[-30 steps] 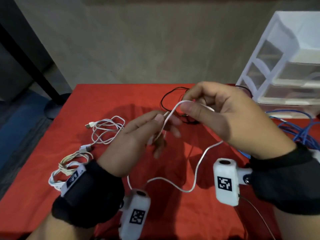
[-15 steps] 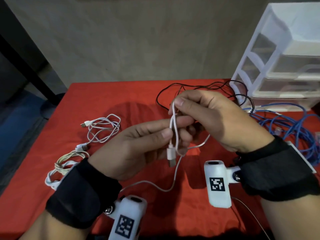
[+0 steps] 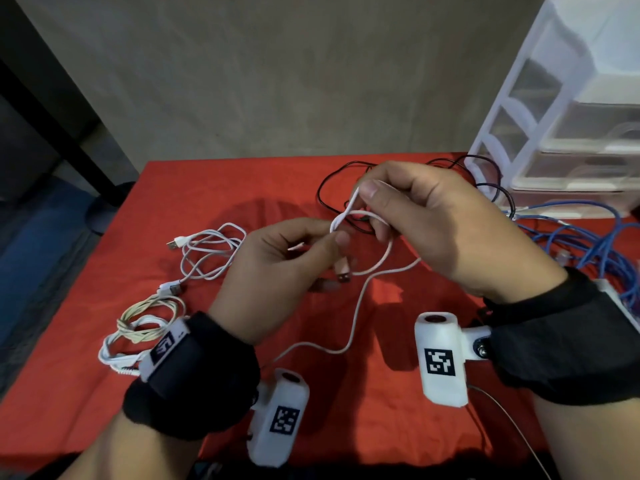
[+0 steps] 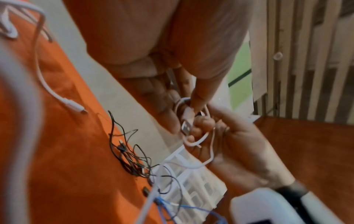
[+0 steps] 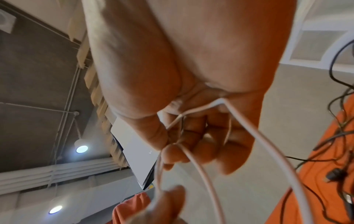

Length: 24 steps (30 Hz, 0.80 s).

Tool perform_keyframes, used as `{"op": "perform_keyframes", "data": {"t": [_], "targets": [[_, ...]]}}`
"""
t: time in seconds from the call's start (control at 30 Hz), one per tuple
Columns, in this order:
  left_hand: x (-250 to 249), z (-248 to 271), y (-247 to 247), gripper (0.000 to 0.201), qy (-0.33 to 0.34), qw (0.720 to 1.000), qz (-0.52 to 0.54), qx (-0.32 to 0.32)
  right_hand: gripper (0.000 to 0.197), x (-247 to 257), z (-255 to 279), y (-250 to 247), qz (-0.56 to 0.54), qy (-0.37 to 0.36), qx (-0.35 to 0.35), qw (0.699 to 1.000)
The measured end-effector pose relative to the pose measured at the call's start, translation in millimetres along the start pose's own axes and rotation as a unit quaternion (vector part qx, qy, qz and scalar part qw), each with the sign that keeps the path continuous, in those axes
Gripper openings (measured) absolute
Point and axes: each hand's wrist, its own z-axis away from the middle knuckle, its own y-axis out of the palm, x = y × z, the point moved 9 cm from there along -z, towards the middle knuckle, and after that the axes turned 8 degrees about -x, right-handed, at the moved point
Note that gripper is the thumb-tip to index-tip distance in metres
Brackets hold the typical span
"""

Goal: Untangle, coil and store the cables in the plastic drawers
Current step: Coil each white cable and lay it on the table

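A thin white USB cable (image 3: 356,306) is held above the red table (image 3: 242,188) by both hands. My left hand (image 3: 311,244) pinches the cable near its plug (image 3: 343,273), which hangs below the fingers. My right hand (image 3: 377,202) pinches a small loop of the same cable (image 5: 201,163) just above and right of the left. In the left wrist view the plug (image 4: 186,125) sits between the two hands. The rest of the cable trails down toward the table's near edge. The white plastic drawer unit (image 3: 571,126) stands at the back right.
A loose white cable (image 3: 207,254) and a coiled cream and white bundle (image 3: 138,327) lie at the left. A black cable tangle (image 3: 346,174) lies behind the hands, and a blue cable heap (image 3: 588,244) lies at the right in front of the drawers.
The hands have drawn closer and formed a small loop in the white cable. The plug now hangs below the left fingers, and the view has tilted slightly.
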Motion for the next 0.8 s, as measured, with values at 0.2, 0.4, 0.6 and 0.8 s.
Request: {"op": "perform_keyframes", "data": {"t": [0.2,0.4,0.6,0.8], "targets": [[-10,0,-14,0.028,0.096,0.981,-0.130,-0.104,0.021,5,3,8,-0.046,0.017,0.022,0.999],[-18,3,-11,0.032,0.136,0.966,-0.183,-0.125,0.024,1,5,14,-0.122,0.052,0.030,0.991],[-27,2,-7,0.013,0.222,0.940,-0.241,-0.098,0.022,4,3,10,-0.120,0.041,0.016,0.992],[-6,4,12,0.013,-0.026,0.991,0.118,0.061,0.017,7,2,8,-0.109,0.010,0.004,0.994]]}}
